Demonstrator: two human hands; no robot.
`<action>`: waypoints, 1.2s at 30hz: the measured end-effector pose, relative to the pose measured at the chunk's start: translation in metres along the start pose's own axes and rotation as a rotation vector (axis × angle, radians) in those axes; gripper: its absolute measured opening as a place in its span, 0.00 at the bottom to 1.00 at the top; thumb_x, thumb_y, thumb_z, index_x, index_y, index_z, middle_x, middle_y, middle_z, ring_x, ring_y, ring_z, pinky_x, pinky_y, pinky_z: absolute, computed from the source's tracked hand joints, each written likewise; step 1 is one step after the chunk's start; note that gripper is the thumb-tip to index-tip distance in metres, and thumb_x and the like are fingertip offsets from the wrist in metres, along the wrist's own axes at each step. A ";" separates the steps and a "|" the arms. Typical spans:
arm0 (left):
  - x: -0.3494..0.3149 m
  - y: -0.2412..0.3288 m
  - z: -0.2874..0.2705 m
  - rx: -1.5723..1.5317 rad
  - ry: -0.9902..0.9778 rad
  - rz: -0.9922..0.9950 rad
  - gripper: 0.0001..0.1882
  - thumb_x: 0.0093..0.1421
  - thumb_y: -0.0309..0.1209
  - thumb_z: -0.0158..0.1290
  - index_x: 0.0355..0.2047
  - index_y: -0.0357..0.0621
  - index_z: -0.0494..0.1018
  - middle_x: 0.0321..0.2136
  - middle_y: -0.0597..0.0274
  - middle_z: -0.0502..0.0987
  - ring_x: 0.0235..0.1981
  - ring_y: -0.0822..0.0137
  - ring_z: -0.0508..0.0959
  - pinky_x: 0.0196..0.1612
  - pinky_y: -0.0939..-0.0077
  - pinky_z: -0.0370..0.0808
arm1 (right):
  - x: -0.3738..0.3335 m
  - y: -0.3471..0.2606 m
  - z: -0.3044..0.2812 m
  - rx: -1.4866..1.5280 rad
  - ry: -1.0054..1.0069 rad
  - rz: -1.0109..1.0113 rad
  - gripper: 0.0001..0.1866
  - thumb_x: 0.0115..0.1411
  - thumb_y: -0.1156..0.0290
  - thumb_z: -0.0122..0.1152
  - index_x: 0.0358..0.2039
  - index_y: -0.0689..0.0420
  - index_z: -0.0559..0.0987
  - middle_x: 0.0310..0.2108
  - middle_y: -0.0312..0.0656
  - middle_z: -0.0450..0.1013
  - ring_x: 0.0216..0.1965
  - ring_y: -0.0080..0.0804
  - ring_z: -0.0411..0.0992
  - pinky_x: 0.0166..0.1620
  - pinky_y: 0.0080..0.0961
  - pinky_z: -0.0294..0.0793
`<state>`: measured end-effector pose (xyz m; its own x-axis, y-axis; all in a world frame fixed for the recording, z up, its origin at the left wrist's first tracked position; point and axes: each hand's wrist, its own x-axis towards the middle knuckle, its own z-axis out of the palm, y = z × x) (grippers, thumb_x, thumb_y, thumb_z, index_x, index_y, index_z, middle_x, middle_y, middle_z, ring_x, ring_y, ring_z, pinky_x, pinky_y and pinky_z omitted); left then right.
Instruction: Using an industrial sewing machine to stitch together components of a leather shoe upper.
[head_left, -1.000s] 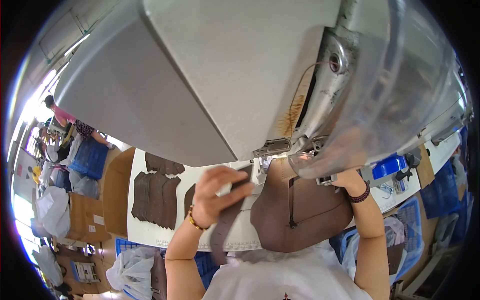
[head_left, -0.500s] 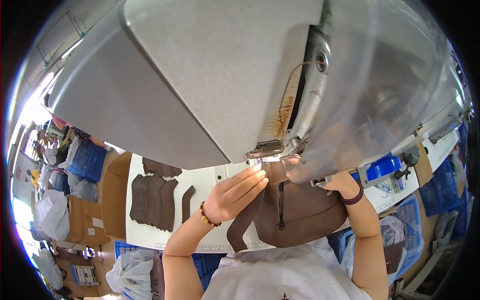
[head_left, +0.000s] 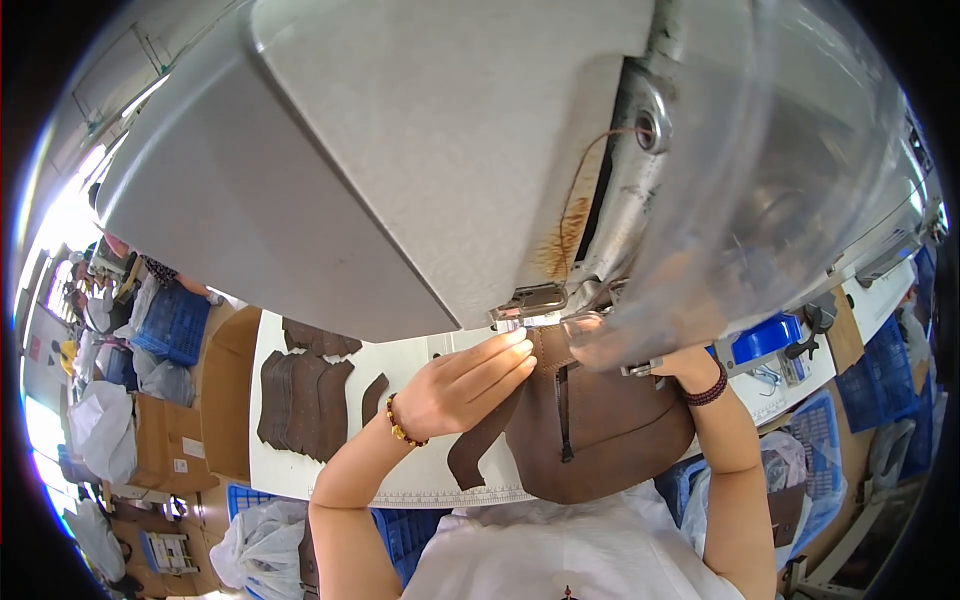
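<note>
Head view: brown stitched panel [head_left: 600, 430] on worktop [head_left: 415, 472], upper end beneath sewing machine [head_left: 430, 180]. Left hand [head_left: 458, 395] over curved brown strip [head_left: 470, 457], fingers together, pinch or press indeterminable; right hand [head_left: 690, 366] at panel's right edge, partly hidden, grip indeterminable.

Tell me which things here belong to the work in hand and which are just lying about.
Seemingly in use:
- left hand
- right hand
- large brown panel
- curved brown strip
- sewing machine

Seemingly just lying about:
- cardboard box
- white plastic bag
- blue crate, far left
</note>
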<state>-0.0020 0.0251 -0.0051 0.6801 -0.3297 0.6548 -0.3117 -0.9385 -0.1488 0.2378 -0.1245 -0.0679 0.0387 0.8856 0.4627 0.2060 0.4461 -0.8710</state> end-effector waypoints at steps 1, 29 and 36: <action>0.001 -0.001 0.000 0.025 0.009 0.026 0.14 0.44 0.19 0.54 0.35 0.32 0.76 0.38 0.55 0.76 0.44 0.61 0.76 0.42 0.76 0.78 | -0.001 0.007 -0.001 -0.053 0.024 -0.190 0.30 0.48 0.68 0.68 0.50 0.62 0.68 0.44 0.46 0.72 0.46 0.35 0.72 0.50 0.29 0.69; 0.009 0.010 0.006 0.149 0.070 -0.064 0.18 0.39 0.17 0.55 0.35 0.35 0.75 0.36 0.58 0.73 0.36 0.63 0.76 0.34 0.77 0.79 | 0.040 0.027 -0.071 -0.419 -0.247 0.408 0.18 0.62 0.67 0.48 0.52 0.56 0.69 0.44 0.38 0.73 0.42 0.30 0.73 0.44 0.29 0.73; 0.011 0.016 0.007 0.164 0.115 -0.136 0.18 0.41 0.22 0.55 0.36 0.35 0.75 0.35 0.55 0.75 0.31 0.61 0.78 0.32 0.75 0.77 | 0.024 0.025 -0.092 -0.114 -0.150 0.478 0.18 0.62 0.67 0.48 0.51 0.55 0.69 0.45 0.38 0.73 0.43 0.29 0.72 0.44 0.29 0.73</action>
<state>0.0051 0.0063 -0.0059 0.6253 -0.1944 0.7558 -0.1042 -0.9806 -0.1660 0.3334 -0.1042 -0.0635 0.0156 0.9997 -0.0194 0.3054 -0.0232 -0.9519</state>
